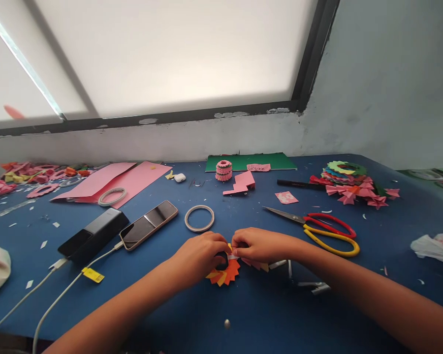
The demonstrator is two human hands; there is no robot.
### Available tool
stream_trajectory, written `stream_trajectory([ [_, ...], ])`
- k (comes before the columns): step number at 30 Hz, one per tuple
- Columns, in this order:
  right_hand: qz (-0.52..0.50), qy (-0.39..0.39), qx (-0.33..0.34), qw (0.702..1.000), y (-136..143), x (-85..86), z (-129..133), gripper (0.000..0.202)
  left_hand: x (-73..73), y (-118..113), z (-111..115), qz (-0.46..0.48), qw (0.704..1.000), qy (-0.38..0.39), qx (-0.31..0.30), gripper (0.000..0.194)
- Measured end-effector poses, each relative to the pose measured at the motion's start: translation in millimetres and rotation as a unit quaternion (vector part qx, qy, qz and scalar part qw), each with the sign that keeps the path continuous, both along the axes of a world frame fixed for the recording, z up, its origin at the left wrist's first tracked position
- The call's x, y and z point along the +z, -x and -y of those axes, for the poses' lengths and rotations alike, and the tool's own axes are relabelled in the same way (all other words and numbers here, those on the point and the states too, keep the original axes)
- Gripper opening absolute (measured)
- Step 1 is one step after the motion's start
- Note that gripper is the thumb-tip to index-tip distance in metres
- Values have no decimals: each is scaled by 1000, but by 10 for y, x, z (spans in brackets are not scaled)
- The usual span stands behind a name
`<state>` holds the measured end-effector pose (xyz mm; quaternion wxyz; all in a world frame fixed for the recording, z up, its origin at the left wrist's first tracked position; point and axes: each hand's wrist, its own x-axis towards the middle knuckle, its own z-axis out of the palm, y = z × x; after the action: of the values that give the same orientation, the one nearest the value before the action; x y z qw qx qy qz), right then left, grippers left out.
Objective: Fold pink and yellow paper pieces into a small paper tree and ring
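An orange and yellow paper ring [229, 276] with a toothed edge is in the fingers of my left hand [205, 250]. Part of the ring is hidden under that hand. My right hand [260, 244] is closed, its thumb and finger pinching a small white strip [233, 256] against the ring's upper right edge. Below the right hand lies a pink and yellow toothed paper piece [256, 264], partly covered. Just beyond my hands rests a roll of tape [200, 218]. Scissors [313, 228] with red and yellow handles lie open to the right.
A phone [149, 225] and a dark power bank [93, 235] with white cables are on the left. Behind stand pink paper sheets [143, 182], a stacked pink ring [223, 170] and a green board [276, 161]. Colored paper pieces [358, 189] pile up at right. Curled white strips [313, 285] lie nearby.
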<state>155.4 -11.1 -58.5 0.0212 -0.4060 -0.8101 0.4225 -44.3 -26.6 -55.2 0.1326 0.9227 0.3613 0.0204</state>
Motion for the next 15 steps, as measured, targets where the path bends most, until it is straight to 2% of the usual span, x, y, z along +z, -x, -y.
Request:
stream_trajectory([
  [5,-3,-10,-13,1000,1,-29,7,9,8,12,-6,-16,999,-20,-30,29],
  [15,-16,-11,-35,999,-3,-34,39,10,74,-6,29,-46,997,-38,-49,41],
])
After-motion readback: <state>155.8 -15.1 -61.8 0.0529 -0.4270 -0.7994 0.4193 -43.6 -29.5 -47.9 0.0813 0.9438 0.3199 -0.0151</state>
